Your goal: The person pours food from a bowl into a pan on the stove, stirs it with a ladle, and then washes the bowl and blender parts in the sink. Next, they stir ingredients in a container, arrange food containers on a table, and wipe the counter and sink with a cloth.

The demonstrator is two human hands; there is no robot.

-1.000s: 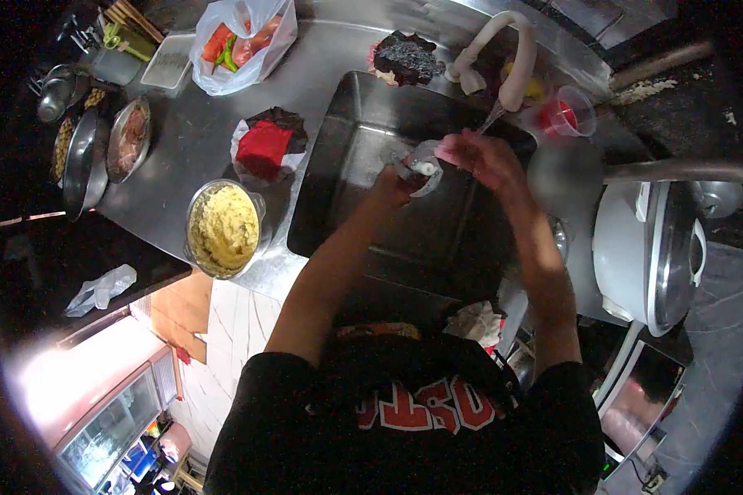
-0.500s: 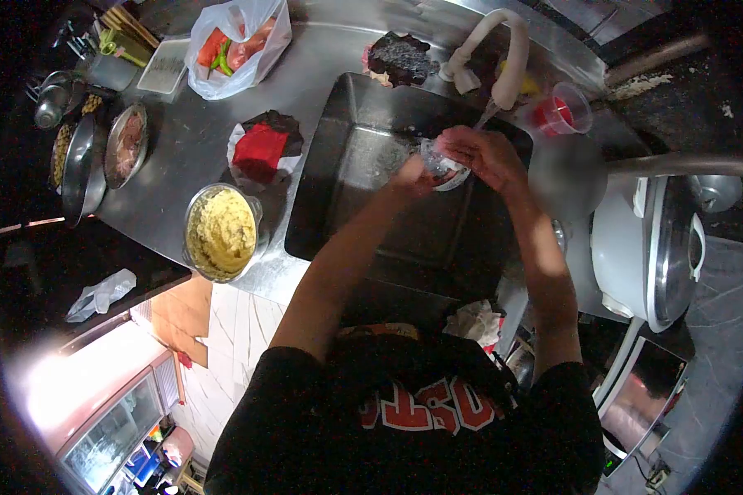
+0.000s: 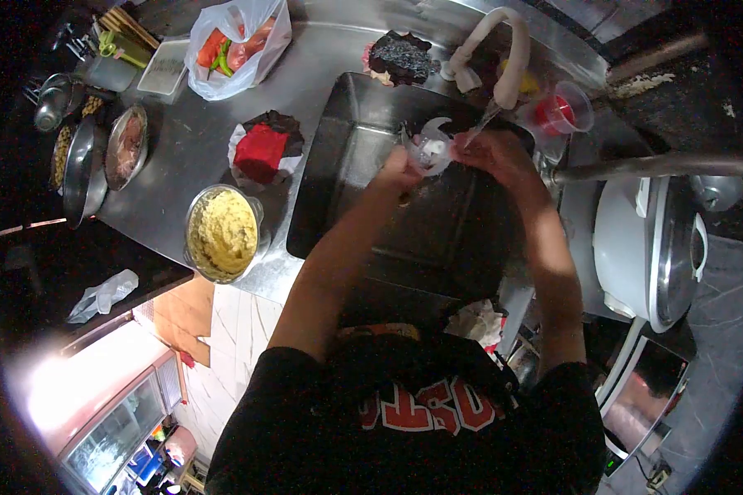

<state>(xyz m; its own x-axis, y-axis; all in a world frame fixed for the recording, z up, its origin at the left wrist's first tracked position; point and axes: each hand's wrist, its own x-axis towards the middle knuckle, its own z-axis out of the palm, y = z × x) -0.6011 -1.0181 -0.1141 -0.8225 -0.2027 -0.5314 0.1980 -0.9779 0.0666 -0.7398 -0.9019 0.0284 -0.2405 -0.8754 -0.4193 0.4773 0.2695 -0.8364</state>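
Over the dark sink basin, my left hand grips what looks like a food processor blade, with curved wings around a white hub. Fingers of my right hand close on the blade's right side; their tips are partly hidden. A thin stream of water falls from the pale, hose-like faucet beside my right hand.
Left of the sink stand a bowl of yellow mash, a red cloth-like bundle and a bag of vegetables. A clear cup sits behind the right corner. Rightward is a white lidded cooker.
My hands have moved apart, and the blade has turned so its curved wings show. My left hand has shifted left, my right hand slightly right.
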